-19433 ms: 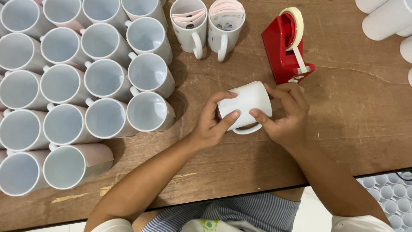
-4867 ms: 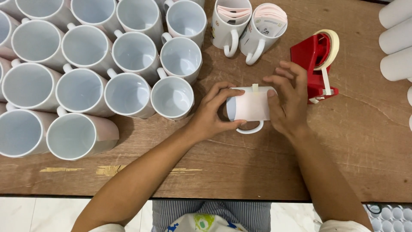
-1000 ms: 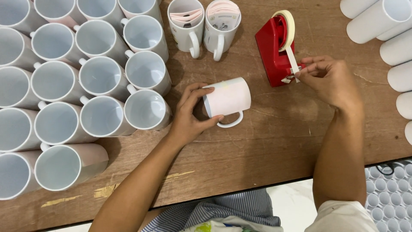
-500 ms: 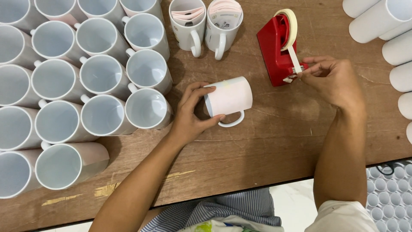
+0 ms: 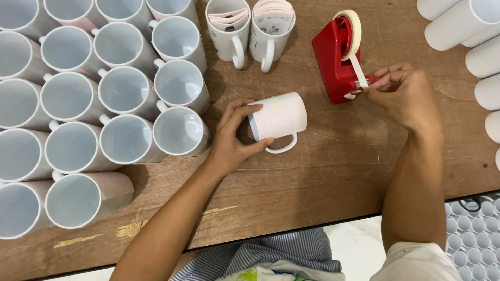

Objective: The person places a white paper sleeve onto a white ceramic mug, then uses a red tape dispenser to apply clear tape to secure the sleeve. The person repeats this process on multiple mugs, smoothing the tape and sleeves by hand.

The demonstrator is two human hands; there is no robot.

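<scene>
A white mug (image 5: 281,116) wrapped in a pale printed sheet lies on its side on the wooden table (image 5: 323,171), handle toward me. My left hand (image 5: 233,136) grips its open end. My right hand (image 5: 402,94) pinches the loose end of the cream tape strip (image 5: 358,71) at the cutter of the red tape dispenser (image 5: 337,58), just right of the mug.
Several white mugs (image 5: 125,93) stand open-side up across the left of the table. Two mugs (image 5: 250,31) holding folded paper sheets stand at the top centre. White cylinders (image 5: 469,26) lie along the right edge. The table's front edge runs along the bottom.
My right hand stays at the dispenser, drawing the tape end slightly. My left hand keeps hold of the mug, which has barely shifted.
</scene>
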